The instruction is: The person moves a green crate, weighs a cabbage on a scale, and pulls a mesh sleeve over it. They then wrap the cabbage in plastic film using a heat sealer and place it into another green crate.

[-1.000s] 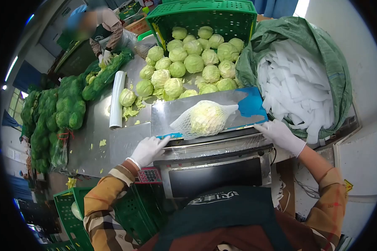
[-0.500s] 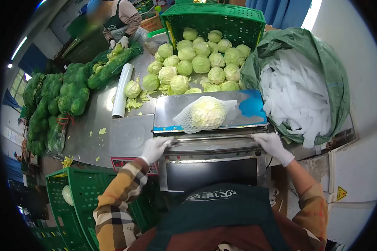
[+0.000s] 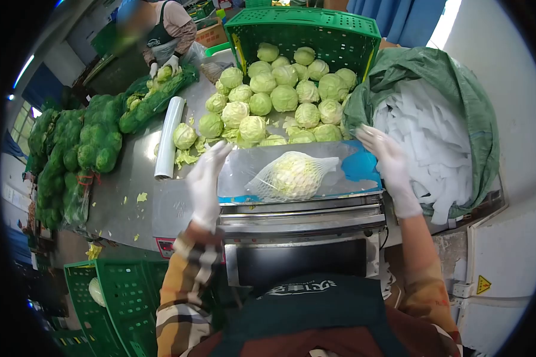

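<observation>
On the metal tray (image 3: 238,172) of the machine in front of me lies a cabbage in a white foam net (image 3: 293,177). My left hand (image 3: 206,187), in a white glove, is raised at the tray's left edge with its fingers stretched out and nothing in it. Opposite it, my right hand (image 3: 391,168), also gloved, stands over the tray's right end near the blue patch, fingers extended and holding nothing. Between my forearms is the machine's front bar (image 3: 298,218), touched by neither hand. A dark panel (image 3: 298,262) sits below the bar.
Loose cabbages (image 3: 284,98) spill from a tipped green crate (image 3: 304,27) behind the tray. A green sack (image 3: 476,125) of white foam nets (image 3: 423,137) stands right. Left are a film roll (image 3: 170,138) and net bags of cabbages (image 3: 98,131). A co-worker (image 3: 170,33) handles another bag.
Both hands have let go of the front bar and moved up and forward to either side of the netted cabbage. The fingers, closed on the bar before, are now stretched out.
</observation>
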`<action>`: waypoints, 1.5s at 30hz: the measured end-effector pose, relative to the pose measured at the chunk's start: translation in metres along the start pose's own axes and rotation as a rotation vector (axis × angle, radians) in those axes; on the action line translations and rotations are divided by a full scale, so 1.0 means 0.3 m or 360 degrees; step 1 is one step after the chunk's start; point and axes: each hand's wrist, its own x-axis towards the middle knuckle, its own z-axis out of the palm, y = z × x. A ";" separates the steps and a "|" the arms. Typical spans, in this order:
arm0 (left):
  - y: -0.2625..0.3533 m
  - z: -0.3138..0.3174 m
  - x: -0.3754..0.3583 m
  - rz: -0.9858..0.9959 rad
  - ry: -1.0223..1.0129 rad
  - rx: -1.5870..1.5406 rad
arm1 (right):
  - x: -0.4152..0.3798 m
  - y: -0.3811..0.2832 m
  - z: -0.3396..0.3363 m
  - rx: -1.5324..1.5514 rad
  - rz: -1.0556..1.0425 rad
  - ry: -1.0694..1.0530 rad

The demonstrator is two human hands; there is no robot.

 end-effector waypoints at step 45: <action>-0.306 -0.175 -0.860 -0.0804 0.0013 -0.0542 | -0.865 0.210 0.006 -0.0447 0.0353 0.0044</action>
